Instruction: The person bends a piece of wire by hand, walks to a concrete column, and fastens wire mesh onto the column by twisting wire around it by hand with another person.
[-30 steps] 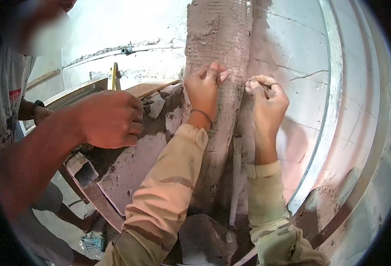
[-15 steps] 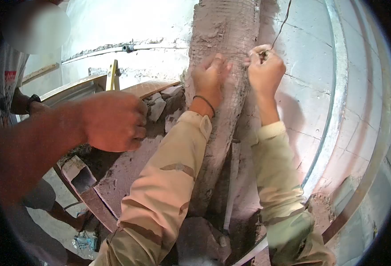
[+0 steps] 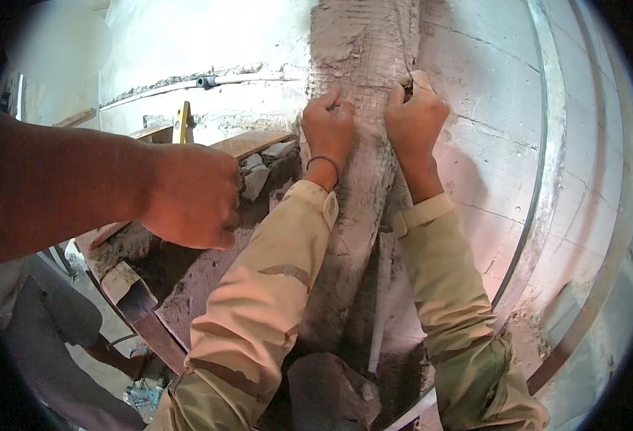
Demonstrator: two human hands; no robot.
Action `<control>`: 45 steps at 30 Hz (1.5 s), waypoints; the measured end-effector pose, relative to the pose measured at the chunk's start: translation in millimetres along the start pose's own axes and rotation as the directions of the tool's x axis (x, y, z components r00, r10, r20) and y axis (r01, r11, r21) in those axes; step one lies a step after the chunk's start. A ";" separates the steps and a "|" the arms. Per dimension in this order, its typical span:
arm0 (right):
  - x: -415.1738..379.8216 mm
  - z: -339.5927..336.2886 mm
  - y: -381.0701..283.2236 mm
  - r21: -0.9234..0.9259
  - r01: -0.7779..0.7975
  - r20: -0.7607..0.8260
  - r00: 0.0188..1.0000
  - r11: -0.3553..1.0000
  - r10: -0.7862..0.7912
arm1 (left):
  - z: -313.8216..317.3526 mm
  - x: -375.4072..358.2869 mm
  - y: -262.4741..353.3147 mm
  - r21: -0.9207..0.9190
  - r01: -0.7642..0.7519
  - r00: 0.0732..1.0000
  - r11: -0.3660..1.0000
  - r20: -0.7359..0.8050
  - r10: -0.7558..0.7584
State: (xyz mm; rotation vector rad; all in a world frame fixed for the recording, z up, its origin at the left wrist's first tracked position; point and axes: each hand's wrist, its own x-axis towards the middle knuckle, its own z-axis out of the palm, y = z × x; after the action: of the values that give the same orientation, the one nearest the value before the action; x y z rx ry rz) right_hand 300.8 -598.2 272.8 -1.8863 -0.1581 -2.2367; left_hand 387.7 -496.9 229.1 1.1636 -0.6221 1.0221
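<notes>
A rough, mortar-covered column (image 3: 363, 43) with a mesh-like surface stands in the centre. My left hand (image 3: 328, 131) is closed against its left part, fingertips pinched; what they hold, if anything, is too small to make out. On the column's right edge my right hand (image 3: 417, 115) pinches a thin dark wire (image 3: 407, 43), which runs upward from the fingers. A dark band circles my left wrist. Both my sleeves are tan, with darker patches.
A co-worker's bare forearm and closed hand (image 3: 191, 194) reach in from the left. Behind are a yellow level (image 3: 181, 122), a wooden board (image 3: 252, 144) and a wall pipe (image 3: 205, 81). A metal strip (image 3: 553, 144) curves down the right wall. Rubble and a square tube (image 3: 129, 291) lie below.
My right hand has moved slightly left and down, and the wire now lies along the column's edge. My left fingers have closed into a pinch. The co-worker's body has shifted lower.
</notes>
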 end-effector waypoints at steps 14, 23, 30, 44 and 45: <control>8.1 4.2 -25.5 -0.089 0.026 -0.040 0.999 0.996 -0.029 | 3.5 4.0 0.8 0.085 -0.035 0.999 0.996 0.010 0.034; -0.6 11.0 -8.0 0.298 -0.367 0.107 0.930 0.881 0.352 | 6.4 -12.1 20.4 0.441 -0.374 0.927 0.816 0.143 0.348; -23.3 25.1 2.3 0.557 -0.408 0.169 0.908 0.723 0.383 | 15.2 -35.9 17.2 0.553 -0.339 0.941 0.761 0.192 0.280; 3.2 17.8 -7.3 0.121 -0.216 0.213 0.959 0.969 0.188 | 10.7 -26.0 27.7 0.521 -0.108 0.964 0.847 0.264 -0.039; 5.6 19.4 -3.8 0.121 -0.217 0.215 0.958 0.969 0.188 | 9.7 -25.6 28.2 0.526 -0.142 0.962 0.838 0.274 -0.009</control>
State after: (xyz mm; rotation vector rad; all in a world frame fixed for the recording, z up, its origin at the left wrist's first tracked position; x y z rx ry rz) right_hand 317.7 -590.9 281.9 -1.9519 -0.1449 -1.8495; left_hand 352.3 -512.9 223.0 1.8163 -0.6019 1.1510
